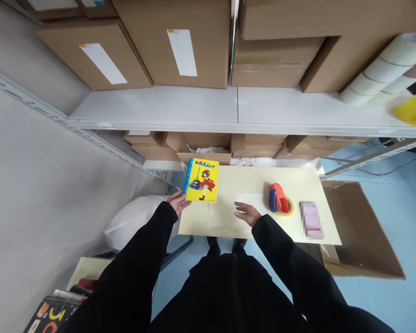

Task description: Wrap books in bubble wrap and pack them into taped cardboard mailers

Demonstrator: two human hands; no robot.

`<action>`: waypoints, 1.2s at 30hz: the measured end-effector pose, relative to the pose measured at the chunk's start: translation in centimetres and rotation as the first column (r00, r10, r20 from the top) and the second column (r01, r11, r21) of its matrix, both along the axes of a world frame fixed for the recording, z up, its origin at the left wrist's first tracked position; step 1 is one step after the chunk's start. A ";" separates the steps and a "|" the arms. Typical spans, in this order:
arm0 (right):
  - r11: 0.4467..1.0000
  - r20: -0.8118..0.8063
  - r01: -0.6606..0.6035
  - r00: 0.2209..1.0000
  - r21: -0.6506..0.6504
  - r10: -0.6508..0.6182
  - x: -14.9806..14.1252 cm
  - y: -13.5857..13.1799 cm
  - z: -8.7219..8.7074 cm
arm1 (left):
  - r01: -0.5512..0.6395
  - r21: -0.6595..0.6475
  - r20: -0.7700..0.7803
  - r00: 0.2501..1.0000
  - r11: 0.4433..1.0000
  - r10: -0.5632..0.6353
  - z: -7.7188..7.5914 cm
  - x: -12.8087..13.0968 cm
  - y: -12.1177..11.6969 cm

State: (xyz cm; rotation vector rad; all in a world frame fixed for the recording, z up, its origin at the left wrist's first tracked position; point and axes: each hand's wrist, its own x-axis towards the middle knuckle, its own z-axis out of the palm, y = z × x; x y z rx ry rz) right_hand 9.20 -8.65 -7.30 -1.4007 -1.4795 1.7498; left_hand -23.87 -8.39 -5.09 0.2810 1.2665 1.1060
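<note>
My left hand [179, 201] grips a yellow book [204, 182] by its lower left corner, at the left end of a pale yellow table [225, 222]. The cover shows a cartoon figure in red, and a blue strip runs down the left edge. Over the middle of the table, my right hand [247, 213] is open with its fingers stretched towards the book, apart from it. A sheet of white paper [258, 202] lies beside that hand. Further right stands an orange and blue tape dispenser [278, 198] with a roll of yellowish tape.
A blurred pinkish item [311, 219] lies at the table's right. An open cardboard box [367, 231] stands on the floor beyond. A shelf [194, 108] with cartons crosses above the table's far edge. A white bag [135, 222] sits left; more books [55, 314] lie lower left.
</note>
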 end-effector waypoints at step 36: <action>0.929 0.184 0.319 0.941 -0.187 -0.286 17.3 -1.4 1.2 | 0.884 -0.450 -0.769 -0.310 0.129 -0.559 -9.1 11.1 -4.7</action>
